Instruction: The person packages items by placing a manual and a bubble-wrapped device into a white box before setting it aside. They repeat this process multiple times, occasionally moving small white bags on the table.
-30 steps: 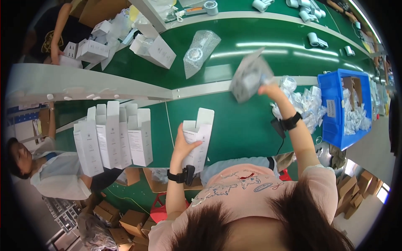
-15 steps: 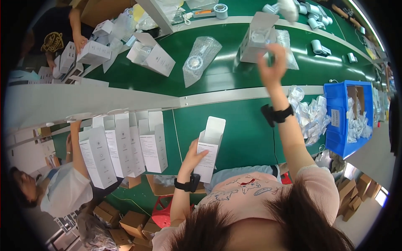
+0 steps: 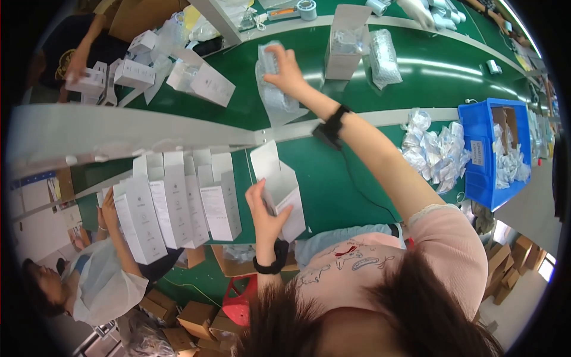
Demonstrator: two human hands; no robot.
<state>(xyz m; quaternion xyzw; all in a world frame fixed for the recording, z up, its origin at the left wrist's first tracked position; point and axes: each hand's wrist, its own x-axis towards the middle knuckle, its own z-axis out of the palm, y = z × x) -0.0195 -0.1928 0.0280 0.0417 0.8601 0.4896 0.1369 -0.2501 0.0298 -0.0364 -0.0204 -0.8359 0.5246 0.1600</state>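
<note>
My left hand [image 3: 266,217] grips a white carton [image 3: 292,215] near the table's front edge, fingers along its left side and thumb across its front. The carton's top flaps stand up and its mouth faces up. On the far side of the rail, my right hand [image 3: 288,74] is on a bubble-wrapped package [image 3: 275,98], fingers and thumb curved around its upper part. What lies inside the wrap cannot be made out. Close by on its right stands an open white box [image 3: 343,56] with a clear wrapped item in its mouth.
Several open white cartons [image 3: 178,202] stand in a row at left. A metal rail [image 3: 178,128] crosses the green table. At right are small white packets [image 3: 437,152] and a blue bin [image 3: 479,160]. Another bubble-wrapped package [image 3: 384,58] lies farther back. Co-workers are at the left.
My right hand has moved left from beside the open far box to the bubble-wrapped package, which has turned. My left hand has shifted left and tilted the carton the other way.
</note>
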